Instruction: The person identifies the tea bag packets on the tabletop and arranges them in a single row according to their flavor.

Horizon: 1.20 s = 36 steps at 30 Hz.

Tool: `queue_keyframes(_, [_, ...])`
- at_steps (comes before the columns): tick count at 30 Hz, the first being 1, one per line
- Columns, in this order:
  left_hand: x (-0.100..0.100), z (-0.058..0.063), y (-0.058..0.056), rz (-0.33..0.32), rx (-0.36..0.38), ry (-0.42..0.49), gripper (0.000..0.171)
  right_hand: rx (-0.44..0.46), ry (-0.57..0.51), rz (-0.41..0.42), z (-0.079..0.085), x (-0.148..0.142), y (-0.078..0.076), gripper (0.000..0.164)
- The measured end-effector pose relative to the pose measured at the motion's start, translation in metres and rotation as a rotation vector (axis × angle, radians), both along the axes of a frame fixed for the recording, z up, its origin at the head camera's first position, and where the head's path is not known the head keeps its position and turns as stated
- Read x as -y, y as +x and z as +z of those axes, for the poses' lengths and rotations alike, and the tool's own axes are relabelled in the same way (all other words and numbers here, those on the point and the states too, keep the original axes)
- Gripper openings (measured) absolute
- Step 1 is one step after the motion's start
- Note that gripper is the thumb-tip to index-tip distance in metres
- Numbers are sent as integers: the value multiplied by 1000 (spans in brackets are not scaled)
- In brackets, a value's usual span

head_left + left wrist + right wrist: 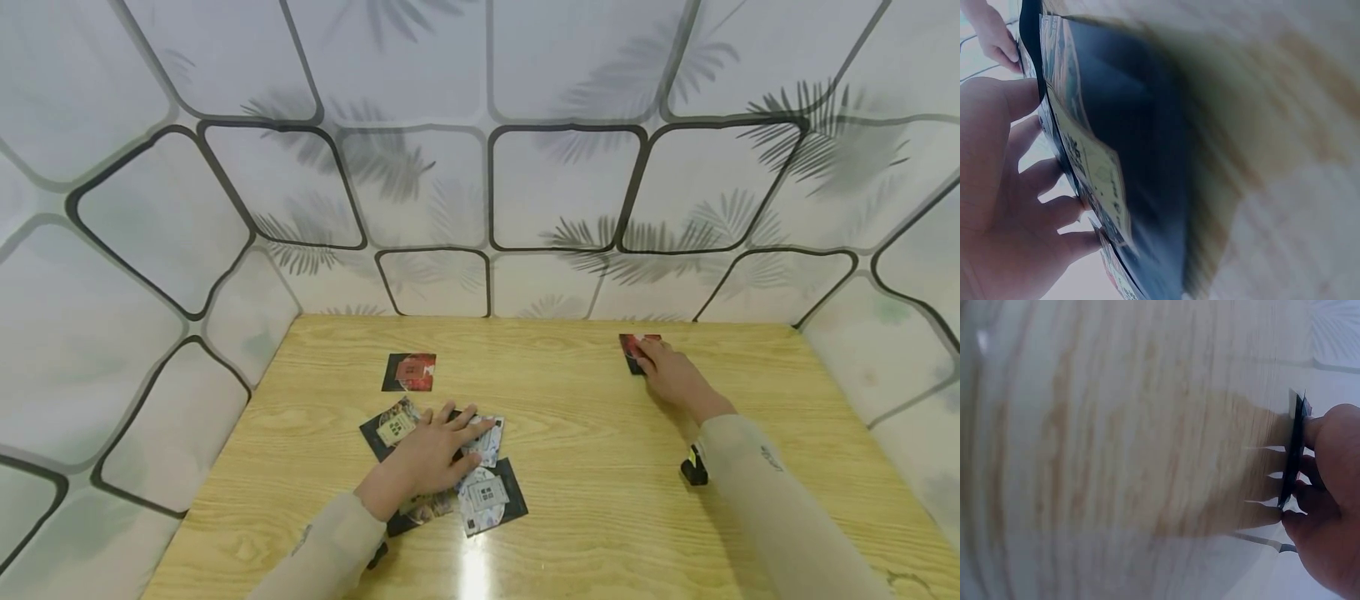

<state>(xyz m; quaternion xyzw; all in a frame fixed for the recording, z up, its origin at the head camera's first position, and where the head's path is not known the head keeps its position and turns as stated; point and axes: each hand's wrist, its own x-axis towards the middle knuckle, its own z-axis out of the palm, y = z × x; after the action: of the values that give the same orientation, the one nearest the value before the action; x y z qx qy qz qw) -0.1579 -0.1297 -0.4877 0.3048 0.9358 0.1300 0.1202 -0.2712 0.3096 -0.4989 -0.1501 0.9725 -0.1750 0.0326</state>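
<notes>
Several flat, dark printed packets lie on the wooden table (585, 517). My left hand (438, 450) rests with fingers spread across a loose cluster of them. In that cluster, yellow-labelled packets (394, 428) lie on the left side and below the hand, and white-patterned packets (489, 496) on the right; the hand hides the middle. The left wrist view shows a black packet with a yellow label (1100, 175) close by the fingers. At the far right, my right hand (675, 379) touches a red-and-black packet (629, 353) from above, its fingertips covering part of it.
Another red-and-black packet (409, 372) lies by itself at the back left, beyond the cluster. Patterned fabric walls (562, 283) enclose the table at the back and both sides. The right-hand packet lies close to the back wall.
</notes>
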Motion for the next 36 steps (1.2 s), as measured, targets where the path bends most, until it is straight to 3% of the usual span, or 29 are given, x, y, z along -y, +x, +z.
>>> queue_keyframes(9, [-1, -2, 0, -10, -45, 5, 58, -32, 7, -16, -8, -2, -7, 52])
queue_keyframes(26, [0, -2, -3, 0, -18, -6, 58, -18, 15, -31, -7, 1, -6, 51])
queue_keyframes(31, [2, 2, -8, 15, -22, 36, 56, 12, 12, -24, -5, 0, -6, 53])
queue_keyframes(36, [10, 14, -18, 78, -82, 91, 55, 66, 10, -28, -2, -1, -5, 55])
